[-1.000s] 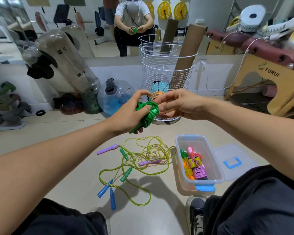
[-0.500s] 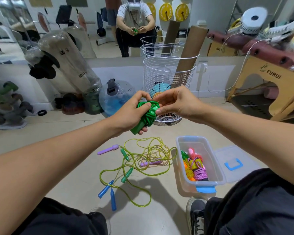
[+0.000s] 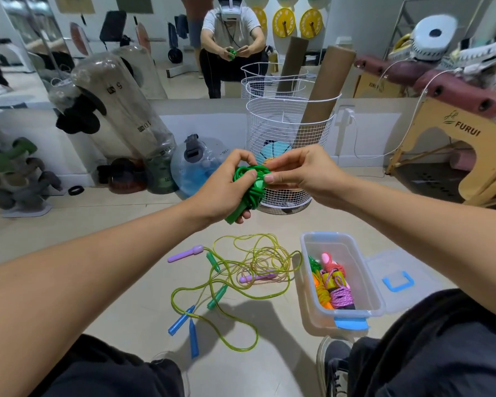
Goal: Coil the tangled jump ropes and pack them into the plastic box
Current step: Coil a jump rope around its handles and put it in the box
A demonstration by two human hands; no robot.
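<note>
Hands meet at centre frame: left hand (image 3: 222,193) grips the green coil (image 3: 248,187), right hand (image 3: 301,171) pinches its end. If that tuck slips, the stiff cord may spring loose. Box (image 3: 364,277) sits at four o'clock; the tangle (image 3: 241,279) lies at six.

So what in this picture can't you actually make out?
- Head view: most of the green rope, wrapped by the left hand.
- Its end, pinched under the right hand's fingers.
- How many ropes are in the plastic box: bundles overlap.
- The floor tangle's crossings: too fine.
</note>
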